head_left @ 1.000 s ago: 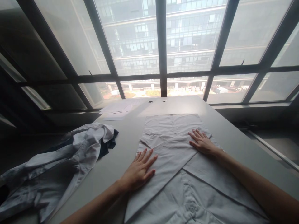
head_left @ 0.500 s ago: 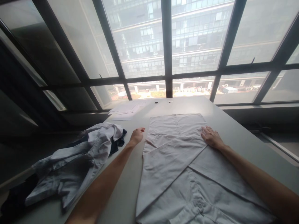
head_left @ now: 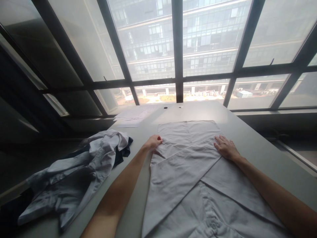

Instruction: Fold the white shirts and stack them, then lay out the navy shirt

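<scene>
A white shirt (head_left: 183, 165) lies on the table, its long sleeves folded diagonally across the body and the far end straight-edged. At the shirt's left edge, my left hand (head_left: 155, 141) is closed in a pinch on the cloth, and small creases run from the fingers. My right hand (head_left: 226, 147) rests flat on the right edge of the shirt, fingers stretched out and holding nothing. The near end of the shirt runs out of the bottom of the view.
A crumpled heap of white and dark blue clothes (head_left: 81, 172) lies at the table's left edge. Sheets of paper (head_left: 130, 115) lie at the far left corner. Beyond the white table (head_left: 195, 110) stand large windows with dark frames (head_left: 178, 49).
My left hand has moved right, from beside the shirt onto its left edge, and has pinched the cloth there. My right hand has stayed nearly still.
</scene>
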Tool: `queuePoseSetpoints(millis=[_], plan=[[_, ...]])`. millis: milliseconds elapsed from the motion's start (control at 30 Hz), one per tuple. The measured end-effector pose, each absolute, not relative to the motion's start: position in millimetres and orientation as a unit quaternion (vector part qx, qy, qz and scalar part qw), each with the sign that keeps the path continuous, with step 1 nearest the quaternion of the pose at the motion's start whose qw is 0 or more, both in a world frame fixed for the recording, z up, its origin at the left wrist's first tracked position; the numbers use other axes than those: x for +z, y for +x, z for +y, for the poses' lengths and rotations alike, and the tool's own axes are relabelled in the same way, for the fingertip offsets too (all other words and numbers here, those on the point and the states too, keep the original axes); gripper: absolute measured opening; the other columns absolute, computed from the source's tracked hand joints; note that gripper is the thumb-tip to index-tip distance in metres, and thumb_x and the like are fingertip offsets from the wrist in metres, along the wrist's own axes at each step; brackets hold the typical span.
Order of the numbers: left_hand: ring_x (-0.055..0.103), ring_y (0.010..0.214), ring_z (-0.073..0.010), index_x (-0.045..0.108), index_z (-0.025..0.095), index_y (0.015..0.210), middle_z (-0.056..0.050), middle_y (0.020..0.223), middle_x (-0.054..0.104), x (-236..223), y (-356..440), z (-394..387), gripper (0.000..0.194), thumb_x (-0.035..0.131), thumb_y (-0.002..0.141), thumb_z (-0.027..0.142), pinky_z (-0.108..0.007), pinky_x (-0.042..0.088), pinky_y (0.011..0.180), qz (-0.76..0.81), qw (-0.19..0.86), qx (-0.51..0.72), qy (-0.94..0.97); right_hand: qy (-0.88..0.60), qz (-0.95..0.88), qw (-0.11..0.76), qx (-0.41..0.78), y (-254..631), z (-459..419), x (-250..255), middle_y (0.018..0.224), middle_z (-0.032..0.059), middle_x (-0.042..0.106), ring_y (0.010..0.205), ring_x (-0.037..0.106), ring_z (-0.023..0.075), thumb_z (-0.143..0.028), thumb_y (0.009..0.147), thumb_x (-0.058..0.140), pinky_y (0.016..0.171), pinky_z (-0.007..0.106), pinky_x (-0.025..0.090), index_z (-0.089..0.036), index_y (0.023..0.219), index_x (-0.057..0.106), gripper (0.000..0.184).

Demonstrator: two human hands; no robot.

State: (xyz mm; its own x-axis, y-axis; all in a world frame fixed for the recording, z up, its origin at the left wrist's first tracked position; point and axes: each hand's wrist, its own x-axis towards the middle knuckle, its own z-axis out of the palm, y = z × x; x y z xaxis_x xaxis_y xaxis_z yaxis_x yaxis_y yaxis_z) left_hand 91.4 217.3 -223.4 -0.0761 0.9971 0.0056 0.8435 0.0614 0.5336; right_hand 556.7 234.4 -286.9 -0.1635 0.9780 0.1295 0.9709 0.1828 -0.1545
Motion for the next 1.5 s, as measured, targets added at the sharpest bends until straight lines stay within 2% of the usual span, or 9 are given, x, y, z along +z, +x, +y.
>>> queuePoseSetpoints(millis=[300, 500, 633, 767, 900, 1000, 1133, 1300, 1500], plan=[[0.064, 0.079, -0.0177, 0.064, 0.017, 0.089, -0.003, 0.085, 0.071, -226.7, 98.7, 213.2, 0.018, 0.057, 0.091, 0.034, -0.024, 0.049, 0.071, 0.667, 0.168, 0.289, 0.666, -0.633, -0.764, 0.124, 0.024, 561.3, 236.9, -291.6, 0.163, 0.0164, 0.036, 0.152, 0.029, 0.0316, -0.049, 0.102, 0.029, 0.119, 0.06, 0.025, -0.019, 0.155, 0.04, 0.063], [0.066, 0.081, -0.0184, 0.068, 0.019, 0.088, -0.004, 0.092, 0.073, -241.4, 97.7, 210.1, 0.009, 0.069, 0.083, 0.026, -0.029, 0.052, 0.082, 0.669, 0.116, 0.305, 0.668, -0.63, -0.763, 0.147, 0.019, 563.7, 237.5, -294.0, 0.16, 0.0172, 0.041, 0.149, 0.035, 0.033, -0.049, 0.1, 0.033, 0.118, 0.061, 0.027, -0.019, 0.153, 0.044, 0.062], [0.068, 0.095, -0.0214, 0.069, 0.017, 0.108, -0.01, 0.11, 0.073, -228.5, 89.2, 210.3, 0.025, 0.048, 0.097, 0.023, -0.033, 0.053, 0.091, 0.687, 0.068, 0.327, 0.646, -0.623, -0.764, 0.163, 0.023, 563.4, 235.4, -291.7, 0.158, 0.0191, 0.043, 0.147, 0.038, 0.0334, -0.046, 0.1, 0.034, 0.118, 0.059, 0.03, -0.016, 0.151, 0.047, 0.06], [0.062, 0.12, -0.0223, 0.069, 0.016, 0.12, -0.011, 0.126, 0.07, -224.7, 115.9, 201.8, 0.037, 0.039, 0.099, 0.015, -0.034, 0.044, 0.108, 0.663, 0.049, 0.312, 0.679, -0.626, -0.751, 0.208, -0.011, 561.0, 231.9, -286.8, 0.152, 0.019, 0.05, 0.144, 0.043, 0.0329, -0.038, 0.099, 0.036, 0.118, 0.06, 0.029, -0.015, 0.145, 0.054, 0.054], [0.048, 0.139, -0.03, 0.063, 0.023, 0.137, -0.01, 0.147, 0.057, -244.1, 169.8, 184.1, 0.041, 0.052, 0.101, 0.037, -0.048, 0.03, 0.12, 0.616, 0.067, 0.26, 0.741, -0.585, -0.768, 0.259, -0.044, 557.7, 227.2, -282.3, 0.15, 0.0174, 0.053, 0.144, 0.043, 0.0287, -0.033, 0.1, 0.034, 0.121, 0.052, 0.029, -0.013, 0.142, 0.057, 0.051], [0.025, 0.151, -0.041, 0.053, 0.027, 0.149, -0.012, 0.161, 0.04, -256.2, 193.4, 173.3, 0.056, 0.049, 0.1, 0.055, -0.067, 0.012, 0.119, 0.617, 0.064, 0.165, 0.767, -0.516, -0.832, 0.204, 0.006, 555.8, 223.4, -281.7, 0.158, 0.0142, 0.044, 0.15, 0.034, 0.0271, -0.042, 0.103, 0.034, 0.122, 0.047, 0.03, -0.016, 0.149, 0.051, 0.056], [0.014, 0.155, -0.0407, 0.042, 0.028, 0.156, -0.012, 0.166, 0.028, -258.5, 194.4, 170.5, 0.064, 0.037, 0.102, 0.06, -0.068, 0.005, 0.119, 0.621, 0.049, 0.103, 0.775, -0.486, -0.865, 0.118, 0.043, 554.8, 221.5, -283.5, 0.166, 0.0113, 0.03, 0.154, 0.023, 0.0311, -0.051, 0.104, 0.033, 0.122, 0.056, 0.024, -0.022, 0.156, 0.041, 0.061], [0.026, 0.152, -0.0365, 0.052, 0.03, 0.149, -0.009, 0.16, 0.042, -256.3, 188.5, 175.2, 0.052, 0.045, 0.102, 0.05, -0.063, 0.012, 0.121, 0.625, 0.06, 0.145, 0.764, -0.486, -0.862, 0.13, 0.058, 553.6, 221.3, -282.2, 0.165, 0.0116, 0.031, 0.153, 0.025, 0.0308, -0.051, 0.103, 0.033, 0.123, 0.056, 0.024, -0.021, 0.155, 0.043, 0.061], [0.05, 0.133, -0.03, 0.058, 0.019, 0.14, -0.015, 0.143, 0.058, -248.6, 170.4, 178.1, 0.043, 0.039, 0.102, 0.022, -0.049, 0.032, 0.115, 0.699, 0.022, 0.223, 0.679, -0.607, -0.717, 0.335, 0.073, 570.8, 234.7, -272.0, 0.136, 0.0161, 0.066, 0.126, 0.062, 0.0269, -0.028, 0.097, 0.039, 0.111, 0.04, 0.044, -0.012, 0.135, 0.064, 0.048]])
